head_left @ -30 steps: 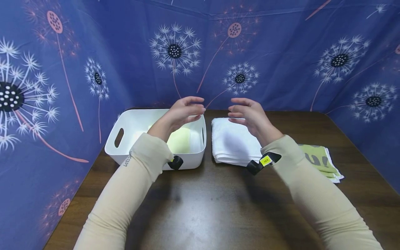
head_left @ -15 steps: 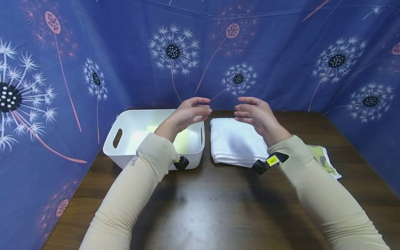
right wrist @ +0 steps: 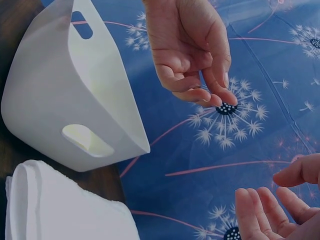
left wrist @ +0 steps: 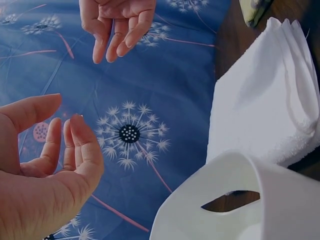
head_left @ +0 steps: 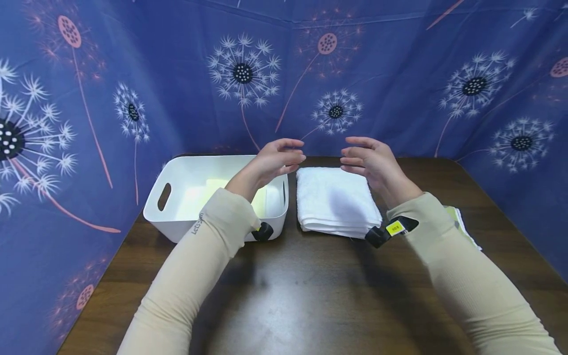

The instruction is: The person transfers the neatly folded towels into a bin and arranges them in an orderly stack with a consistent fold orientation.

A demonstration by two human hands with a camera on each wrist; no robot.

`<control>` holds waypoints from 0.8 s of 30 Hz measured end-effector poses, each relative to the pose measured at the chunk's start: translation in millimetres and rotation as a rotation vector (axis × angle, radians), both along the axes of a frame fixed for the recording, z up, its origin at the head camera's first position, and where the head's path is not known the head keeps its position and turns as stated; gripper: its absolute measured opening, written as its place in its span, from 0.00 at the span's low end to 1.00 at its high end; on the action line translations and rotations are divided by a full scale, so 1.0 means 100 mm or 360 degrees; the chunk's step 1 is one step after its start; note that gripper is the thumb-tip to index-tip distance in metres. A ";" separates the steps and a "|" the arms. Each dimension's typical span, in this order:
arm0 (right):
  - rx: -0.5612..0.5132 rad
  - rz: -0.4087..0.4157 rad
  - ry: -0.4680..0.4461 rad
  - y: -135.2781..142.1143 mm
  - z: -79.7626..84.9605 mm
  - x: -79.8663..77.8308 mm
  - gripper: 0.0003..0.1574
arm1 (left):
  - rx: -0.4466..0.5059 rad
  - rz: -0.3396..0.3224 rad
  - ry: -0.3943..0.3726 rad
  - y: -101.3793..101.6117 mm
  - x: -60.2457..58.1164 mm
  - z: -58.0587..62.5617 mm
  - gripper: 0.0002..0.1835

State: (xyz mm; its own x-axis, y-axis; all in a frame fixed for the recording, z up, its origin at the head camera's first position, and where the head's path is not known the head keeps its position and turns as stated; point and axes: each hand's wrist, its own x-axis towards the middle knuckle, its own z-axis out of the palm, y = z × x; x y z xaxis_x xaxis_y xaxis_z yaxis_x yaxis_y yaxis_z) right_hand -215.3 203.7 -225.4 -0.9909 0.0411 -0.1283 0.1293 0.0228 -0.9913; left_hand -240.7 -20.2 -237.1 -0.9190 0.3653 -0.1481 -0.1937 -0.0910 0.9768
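My left hand (head_left: 270, 163) hovers above the right part of a white plastic bin (head_left: 170, 229), fingers loosely bent with nothing between them. Facing it, my right hand (head_left: 377, 165) hangs in the air over the right side of a folded white towel (head_left: 321, 192), also holding nothing. The two hands are apart, palms turned towards each other, as the left wrist view shows with my right hand (left wrist: 120, 25) at its top. Inside the bin lies something flat and pale yellow (head_left: 259, 204), partly hidden by my left forearm.
A green patterned cloth (head_left: 453, 214) with a white edge lies on the right, mostly behind my right sleeve (head_left: 461, 281). Everything stands on a dark wooden table (head_left: 310, 296). A blue dandelion-print curtain (head_left: 390, 98) encloses the back and sides.
Both hands have drifted to the right at about the same spacing, and my right sleeve now covers more of the green cloth. The view has shifted slightly. Bin and towel stay put.
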 end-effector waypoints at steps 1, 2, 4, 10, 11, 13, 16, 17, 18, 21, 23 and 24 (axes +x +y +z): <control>0.0003 -0.0001 0.0002 0.01 0.00 0.00 0.33 | -0.0003 -0.0001 0.0002 0.01 0.00 0.00 0.22; -0.0001 -0.0001 0.0003 0.02 0.00 0.00 0.33 | -0.0006 -0.0005 0.0005 0.02 0.00 0.00 0.22; 0.0004 -0.0014 0.0006 0.04 0.01 0.00 0.33 | -0.0009 -0.0013 0.0010 0.04 -0.01 0.00 0.22; -0.0025 -0.0062 0.0000 0.09 0.01 -0.02 0.32 | -0.0034 -0.0031 0.0016 0.12 0.00 0.00 0.22; -0.0028 -0.0063 0.0002 0.09 0.01 -0.02 0.32 | -0.0034 -0.0035 0.0019 0.13 0.00 0.00 0.22; -0.0031 -0.0067 0.0000 0.11 0.02 -0.02 0.32 | -0.0035 -0.0044 0.0024 0.16 0.00 -0.01 0.22; -0.0031 -0.0069 0.0002 0.14 0.02 -0.01 0.32 | -0.0033 -0.0041 0.0032 0.18 0.01 -0.02 0.22; -0.0035 -0.0071 0.0004 0.16 0.03 0.00 0.32 | -0.0036 -0.0037 0.0037 0.19 0.01 -0.02 0.21; -0.0040 -0.0074 0.0005 0.17 0.03 0.00 0.32 | -0.0040 -0.0031 0.0038 0.20 0.01 -0.03 0.21; -0.0066 -0.0080 0.0010 0.21 0.03 0.01 0.32 | -0.0029 -0.0017 0.0035 0.22 0.01 -0.04 0.22; -0.0071 -0.0082 0.0010 0.24 0.03 0.01 0.32 | -0.0027 -0.0011 0.0037 0.24 0.02 -0.04 0.22; -0.0069 -0.0082 0.0008 0.25 0.03 0.02 0.32 | -0.0023 -0.0009 0.0036 0.26 0.02 -0.05 0.22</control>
